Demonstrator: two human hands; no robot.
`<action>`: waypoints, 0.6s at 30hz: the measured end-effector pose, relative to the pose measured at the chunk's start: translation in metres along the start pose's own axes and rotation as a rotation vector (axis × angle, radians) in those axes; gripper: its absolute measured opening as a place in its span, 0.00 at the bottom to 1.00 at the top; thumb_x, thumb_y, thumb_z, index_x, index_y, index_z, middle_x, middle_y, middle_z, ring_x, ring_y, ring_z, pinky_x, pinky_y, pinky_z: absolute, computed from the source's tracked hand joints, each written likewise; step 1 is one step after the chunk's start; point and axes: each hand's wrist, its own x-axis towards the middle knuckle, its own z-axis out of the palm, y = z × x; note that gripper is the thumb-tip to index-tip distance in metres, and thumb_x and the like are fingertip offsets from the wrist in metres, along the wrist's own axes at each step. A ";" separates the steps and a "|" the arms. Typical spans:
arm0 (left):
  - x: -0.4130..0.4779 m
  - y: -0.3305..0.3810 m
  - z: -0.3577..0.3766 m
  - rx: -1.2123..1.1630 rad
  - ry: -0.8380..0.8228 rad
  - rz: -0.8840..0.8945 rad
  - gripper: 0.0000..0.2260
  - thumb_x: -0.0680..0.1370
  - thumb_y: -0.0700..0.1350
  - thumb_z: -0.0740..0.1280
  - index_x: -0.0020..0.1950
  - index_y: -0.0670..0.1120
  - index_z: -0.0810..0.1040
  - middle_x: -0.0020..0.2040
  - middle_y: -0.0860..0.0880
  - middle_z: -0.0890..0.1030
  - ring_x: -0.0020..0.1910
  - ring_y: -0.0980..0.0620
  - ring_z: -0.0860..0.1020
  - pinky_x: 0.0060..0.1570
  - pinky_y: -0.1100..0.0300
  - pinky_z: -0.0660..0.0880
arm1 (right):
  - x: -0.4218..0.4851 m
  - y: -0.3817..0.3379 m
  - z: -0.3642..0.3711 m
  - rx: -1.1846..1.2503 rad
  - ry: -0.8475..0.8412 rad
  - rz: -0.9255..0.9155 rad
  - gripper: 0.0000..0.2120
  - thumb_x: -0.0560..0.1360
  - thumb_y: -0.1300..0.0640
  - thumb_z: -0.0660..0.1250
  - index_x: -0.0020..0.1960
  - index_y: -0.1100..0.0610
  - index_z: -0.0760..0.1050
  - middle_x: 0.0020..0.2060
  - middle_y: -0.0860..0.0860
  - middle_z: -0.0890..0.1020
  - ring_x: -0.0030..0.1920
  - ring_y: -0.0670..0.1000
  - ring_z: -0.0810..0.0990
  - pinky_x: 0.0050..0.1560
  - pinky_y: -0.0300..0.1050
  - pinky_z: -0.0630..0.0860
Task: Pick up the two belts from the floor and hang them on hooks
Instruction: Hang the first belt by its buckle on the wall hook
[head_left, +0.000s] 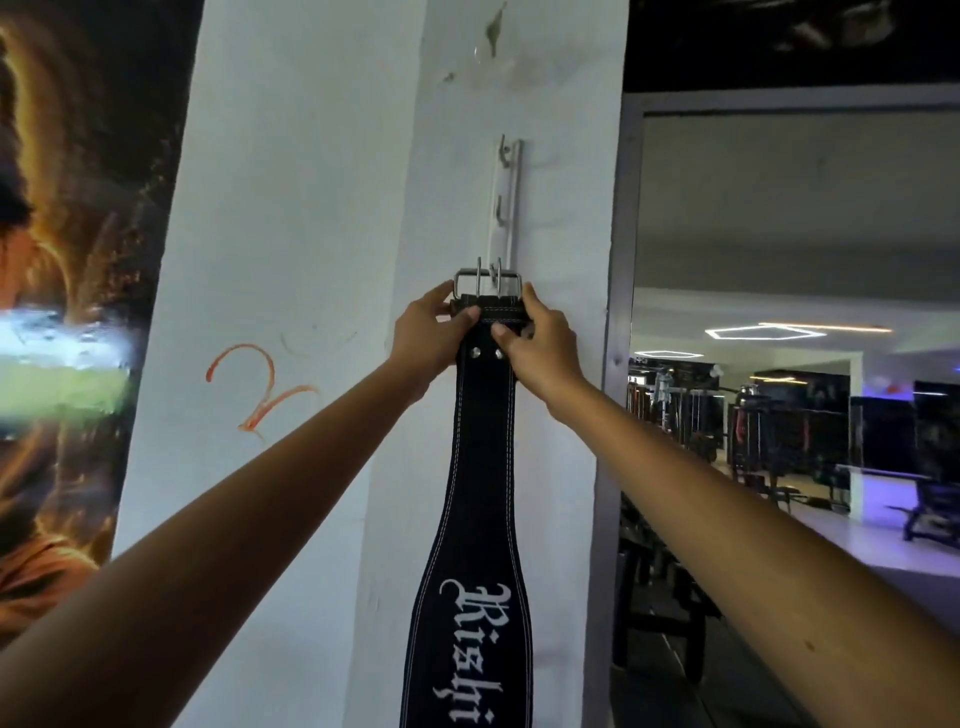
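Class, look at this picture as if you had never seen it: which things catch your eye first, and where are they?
First, the black belt with white gothic lettering, hanging down the white pillar at centre. Next, the left hand and right hand, which hold its top just under the metal buckle, at the lowest hook of the white hook rail. At far left, a fiery orange poster glows.
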 end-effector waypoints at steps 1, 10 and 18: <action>-0.007 -0.002 0.002 0.088 0.059 0.028 0.25 0.74 0.49 0.70 0.71 0.51 0.72 0.63 0.44 0.78 0.59 0.45 0.79 0.57 0.46 0.79 | -0.006 0.001 -0.001 -0.050 0.028 -0.032 0.31 0.76 0.52 0.67 0.77 0.51 0.60 0.64 0.59 0.74 0.67 0.62 0.69 0.66 0.52 0.70; -0.141 -0.038 0.041 0.348 0.061 0.363 0.03 0.78 0.43 0.66 0.49 0.46 0.79 0.36 0.50 0.79 0.32 0.58 0.75 0.34 0.69 0.70 | -0.114 0.039 -0.037 0.061 0.121 0.019 0.05 0.75 0.58 0.70 0.47 0.59 0.82 0.37 0.46 0.82 0.41 0.52 0.83 0.48 0.56 0.81; -0.263 -0.135 0.087 0.314 -0.238 -0.136 0.05 0.77 0.45 0.66 0.45 0.45 0.80 0.35 0.48 0.82 0.34 0.47 0.81 0.34 0.52 0.79 | -0.279 0.147 -0.046 0.063 -0.109 0.423 0.02 0.75 0.60 0.70 0.45 0.58 0.80 0.36 0.48 0.82 0.41 0.53 0.83 0.51 0.55 0.82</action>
